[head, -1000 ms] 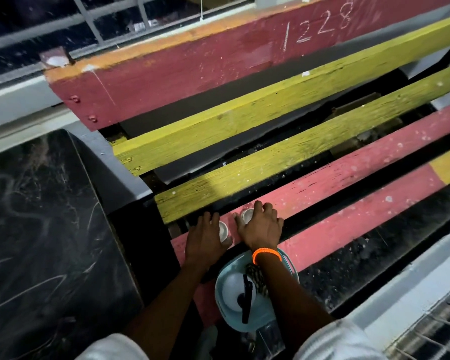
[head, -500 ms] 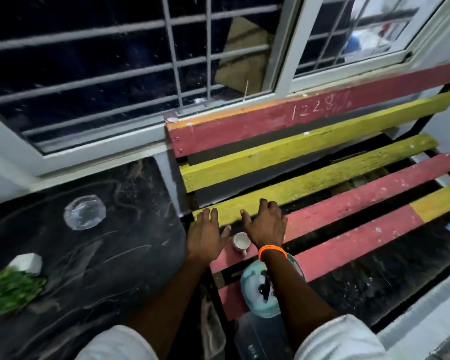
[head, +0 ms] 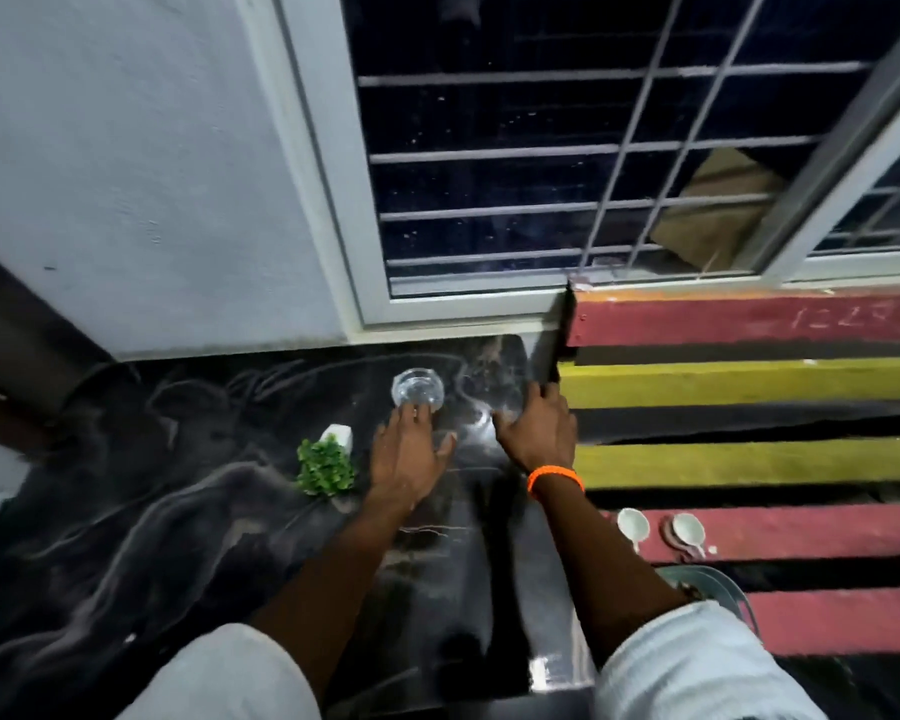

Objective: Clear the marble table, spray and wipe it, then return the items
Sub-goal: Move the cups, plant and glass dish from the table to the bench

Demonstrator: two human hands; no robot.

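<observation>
Marble table | glass bowl ×1 | plant ×1 | left hand, right hand: flat, empty

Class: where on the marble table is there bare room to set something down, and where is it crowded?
Bare: the marble table left of the plant, toward the wall. Crowded: around the glass bowl, plant, left hand and right hand.

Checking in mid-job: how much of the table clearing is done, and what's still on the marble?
Partly cleared: two small white cups sit on the red bench slat. In hand: left hand and right hand reach over the marble table toward the glass bowl; neither holds anything. Left: bowl and small green plant to remove, then spraying, wiping, returning.
</observation>
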